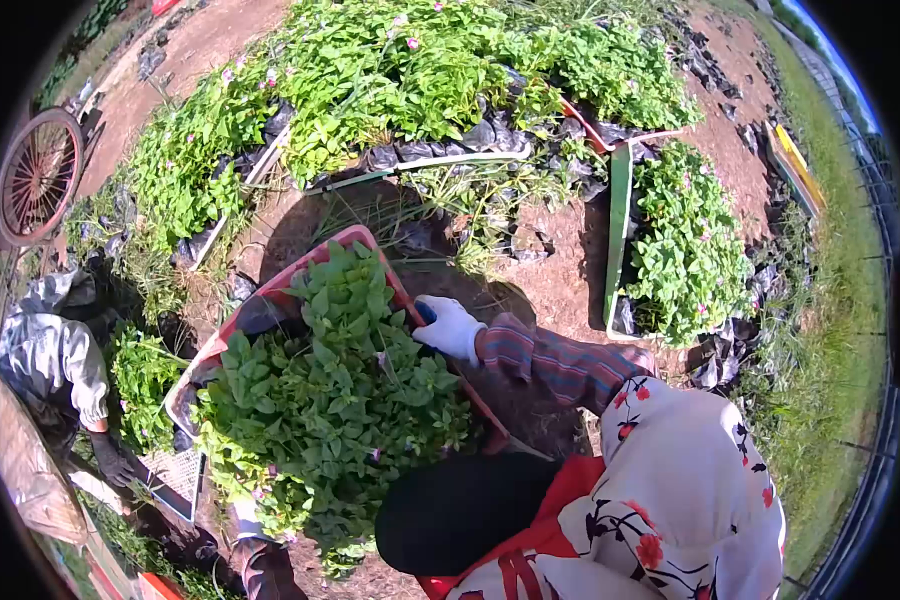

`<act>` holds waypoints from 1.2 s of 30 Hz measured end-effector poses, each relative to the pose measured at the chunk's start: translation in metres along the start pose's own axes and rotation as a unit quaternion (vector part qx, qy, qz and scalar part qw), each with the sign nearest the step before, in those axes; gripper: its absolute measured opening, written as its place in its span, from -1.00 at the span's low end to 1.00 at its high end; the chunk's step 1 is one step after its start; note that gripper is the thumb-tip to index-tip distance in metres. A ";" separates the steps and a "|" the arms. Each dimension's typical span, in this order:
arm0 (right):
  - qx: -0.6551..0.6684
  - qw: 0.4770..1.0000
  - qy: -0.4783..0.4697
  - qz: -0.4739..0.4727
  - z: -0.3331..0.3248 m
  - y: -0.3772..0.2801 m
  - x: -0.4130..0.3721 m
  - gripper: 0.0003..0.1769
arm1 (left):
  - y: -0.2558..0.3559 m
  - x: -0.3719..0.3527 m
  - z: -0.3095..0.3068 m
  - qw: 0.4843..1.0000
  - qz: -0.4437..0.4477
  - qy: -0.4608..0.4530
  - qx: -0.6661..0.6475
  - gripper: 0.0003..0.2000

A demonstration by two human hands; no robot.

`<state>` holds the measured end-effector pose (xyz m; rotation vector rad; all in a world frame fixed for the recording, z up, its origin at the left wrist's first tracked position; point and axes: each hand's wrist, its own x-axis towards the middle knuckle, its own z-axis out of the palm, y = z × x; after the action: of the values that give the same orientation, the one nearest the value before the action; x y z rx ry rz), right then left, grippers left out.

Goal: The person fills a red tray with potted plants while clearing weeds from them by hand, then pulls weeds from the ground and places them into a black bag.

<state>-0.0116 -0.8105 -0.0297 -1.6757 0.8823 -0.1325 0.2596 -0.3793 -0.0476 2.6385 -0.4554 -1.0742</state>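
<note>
A red crate [357, 236] full of leafy green plants [340, 390] hangs in front of my body, tilted. My right hand [450, 330], in a white glove with blue at the fingertips, is closed on the crate's right rim. At the lower left, my left hand [248, 518], also gloved in white, is mostly hidden under the foliage at the crate's near left side. Its fingers do not show. Small pink flowers dot the leaves.
Beyond lie flowering plants [400, 80] in black bags, with crate edges among them. A green-sided crate [620, 230] of plants stands right. At left are a co-worker's dark-gloved hand [115, 460], a grey tray [180, 478] and a spoked wheel [40, 178]. A fence runs far right.
</note>
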 end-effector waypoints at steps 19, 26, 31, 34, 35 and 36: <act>-0.237 0.921 0.256 0.170 -0.269 0.176 -0.070 -0.70 | 0.252 0.058 0.067 0.928 0.322 -0.064 -0.177 -0.70; -0.099 0.964 0.063 -0.240 -0.079 -0.075 0.017 -0.60 | -0.040 -0.048 0.018 0.956 0.261 0.074 0.110 -0.72; -0.230 0.889 -0.251 -0.306 0.197 -0.105 -0.033 -0.70 | -0.231 -0.160 0.026 0.976 0.100 0.166 0.101 -0.70; -0.272 0.849 -0.410 -0.191 0.291 -0.077 -0.084 -0.68 | -0.337 -0.194 0.048 0.880 -0.045 0.276 -0.385 -0.64; -0.252 0.846 -0.458 -0.106 0.308 -0.078 -0.105 -0.68 | -0.357 -0.214 0.037 0.778 -0.090 0.315 -0.536 -0.61; -0.303 0.807 -0.506 -0.044 0.316 -0.091 -0.122 -0.69 | -0.358 -0.244 0.016 0.609 -0.086 0.434 -0.659 -0.60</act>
<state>0.1100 -0.4823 -0.0057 -1.9869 -0.0108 1.0078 0.1502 0.0397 -0.0292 1.4220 0.6242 0.1205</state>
